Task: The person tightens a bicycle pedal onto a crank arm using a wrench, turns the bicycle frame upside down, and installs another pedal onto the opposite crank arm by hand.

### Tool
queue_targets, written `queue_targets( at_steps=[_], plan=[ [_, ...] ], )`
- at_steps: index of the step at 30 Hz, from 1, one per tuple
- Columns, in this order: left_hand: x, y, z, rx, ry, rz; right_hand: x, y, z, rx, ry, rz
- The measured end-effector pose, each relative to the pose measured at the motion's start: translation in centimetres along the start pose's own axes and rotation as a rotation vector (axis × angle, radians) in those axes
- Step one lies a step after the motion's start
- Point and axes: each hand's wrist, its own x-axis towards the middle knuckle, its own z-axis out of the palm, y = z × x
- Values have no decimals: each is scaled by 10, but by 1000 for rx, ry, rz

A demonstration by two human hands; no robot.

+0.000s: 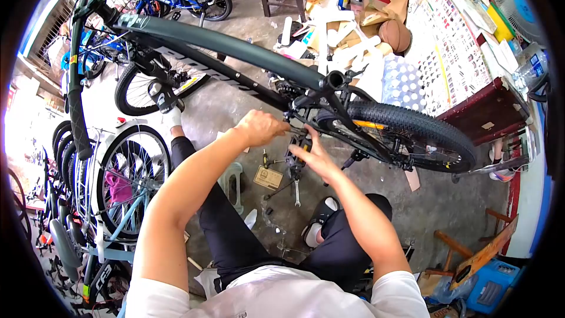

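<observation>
- Here, the right hand (318, 156) grips the pedal (300, 142), maybe to keep it still.
- The left hand (259, 128) curls close by; I can't tell around what.

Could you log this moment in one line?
left hand: by pedal | right hand: at pedal | wrench: on floor | left grip: unclear

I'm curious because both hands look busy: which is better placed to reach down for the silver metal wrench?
Probably the right hand: in this view it is nearer the wrench. The left hand is higher in the picture, farther from it, below the dark metal bicycle frame.
</observation>
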Motion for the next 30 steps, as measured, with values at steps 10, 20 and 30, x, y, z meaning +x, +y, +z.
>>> queue_targets(
  at_steps=[10,20,30],
  plan=[
    [27,-27,4,-155,-219,80,8,4,10,185,21,-22],
    [38,-16,-4,32,-566,-93,12,8,14,224,94,27],
    [36,-24,-11,-48,-575,-44,21,24,25,486,42,38]
  ],
)
